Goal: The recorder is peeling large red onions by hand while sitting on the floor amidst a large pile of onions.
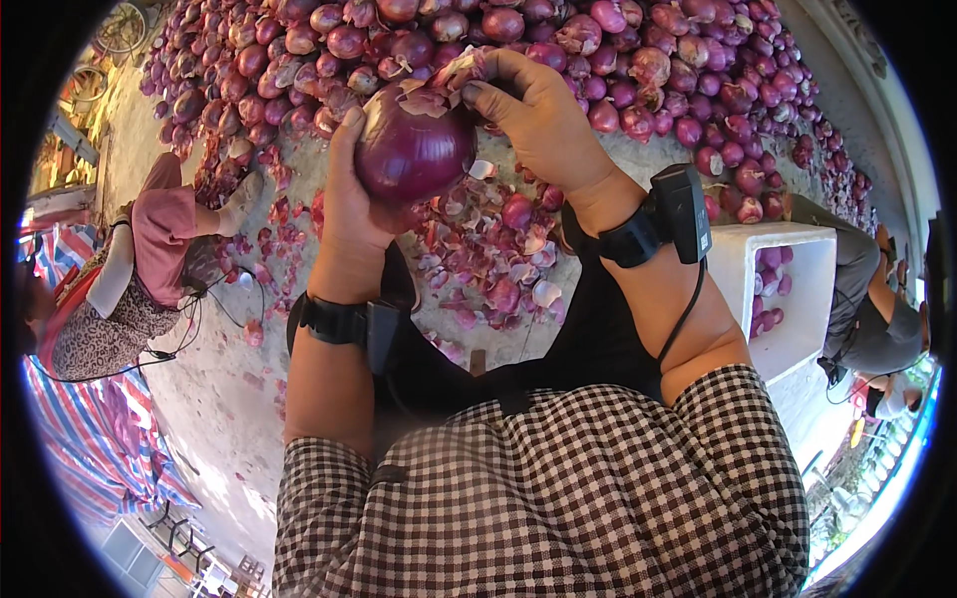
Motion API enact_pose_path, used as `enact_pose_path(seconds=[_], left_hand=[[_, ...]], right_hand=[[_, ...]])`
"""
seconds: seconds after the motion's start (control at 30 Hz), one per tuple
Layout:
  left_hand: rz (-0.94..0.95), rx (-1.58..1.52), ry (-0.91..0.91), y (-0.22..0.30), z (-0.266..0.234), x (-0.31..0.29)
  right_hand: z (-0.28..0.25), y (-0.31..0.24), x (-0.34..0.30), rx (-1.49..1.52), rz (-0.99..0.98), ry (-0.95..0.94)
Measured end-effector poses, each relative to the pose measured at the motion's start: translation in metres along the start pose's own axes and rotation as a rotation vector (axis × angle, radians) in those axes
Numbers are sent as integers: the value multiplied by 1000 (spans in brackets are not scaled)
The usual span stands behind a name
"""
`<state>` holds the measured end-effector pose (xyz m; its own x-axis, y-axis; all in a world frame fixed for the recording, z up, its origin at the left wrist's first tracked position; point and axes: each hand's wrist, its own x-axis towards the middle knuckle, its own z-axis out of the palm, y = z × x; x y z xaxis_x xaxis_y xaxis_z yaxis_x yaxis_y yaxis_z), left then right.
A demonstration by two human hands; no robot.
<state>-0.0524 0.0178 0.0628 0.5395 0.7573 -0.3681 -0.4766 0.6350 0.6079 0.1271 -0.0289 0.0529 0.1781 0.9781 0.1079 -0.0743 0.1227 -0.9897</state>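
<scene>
A large, glossy purple-red onion [416, 154] rests in my left hand [349, 194], whose fingers and palm wrap its left side and underside. At the onion's top, my right hand [533, 115] pinches a strip of dry, papery onion skin [461, 75] between thumb and forefinger. Part of that skin still clings to the top of the onion. Below the onion, loose peelings [488, 259] lie scattered on the concrete floor between my knees.
A big heap of red onions [598, 45] spreads across the far side. To the right stands a white foam box [788, 239] with several onions in it. One person [164, 234] sits at the left, another [867, 289] at the right. Striped cloth [105, 429] lies at lower left.
</scene>
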Motion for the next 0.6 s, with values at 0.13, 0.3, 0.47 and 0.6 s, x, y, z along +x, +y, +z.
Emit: enact_pose_path(seconds=[0.13,0.3,0.47,0.6], left_hand=[[-6,-56,10,-2,-3,4],[47,-60,36,-4,-3,9],[-32,-157,52,-6,-12,10],[-31,-168,46,-3,-21,15]], right_hand=[[2,3,1,-5,-129,25],[11,9,2,90,-254,85],[4,4,0,727,-21,1],[-6,-5,3,783,106,66]])
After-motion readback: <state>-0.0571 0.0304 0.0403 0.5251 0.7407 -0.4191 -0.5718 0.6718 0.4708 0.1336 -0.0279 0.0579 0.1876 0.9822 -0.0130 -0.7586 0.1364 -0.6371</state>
